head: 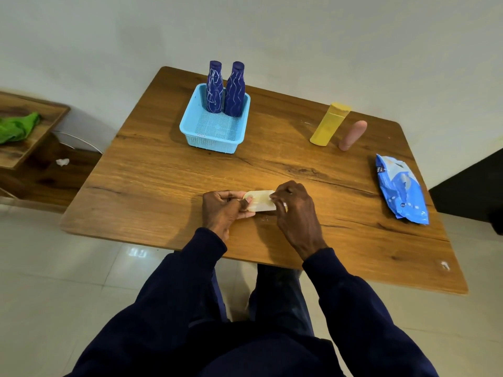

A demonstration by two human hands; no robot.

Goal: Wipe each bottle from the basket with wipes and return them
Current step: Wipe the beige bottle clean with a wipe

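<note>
A folded pale wipe (260,200) lies on the wooden table (163,186) near its front edge. My left hand (224,210) pinches its left end and my right hand (295,210) pinches its right end. Two dark blue bottles (214,87) (234,89) with white wavy lines stand upright at the back of the light blue basket (215,140). A yellow bottle (329,123) and a pink bottle (353,135) stand on the table to the right, outside the basket. The blue wipes pack (401,190) lies at the right edge.
A lower wooden side table (30,148) stands to the left with a green cloth (17,127) on it. A crumpled white scrap (62,161) lies below it. A white wall runs behind the table and a dark object (473,186) stands at the far right.
</note>
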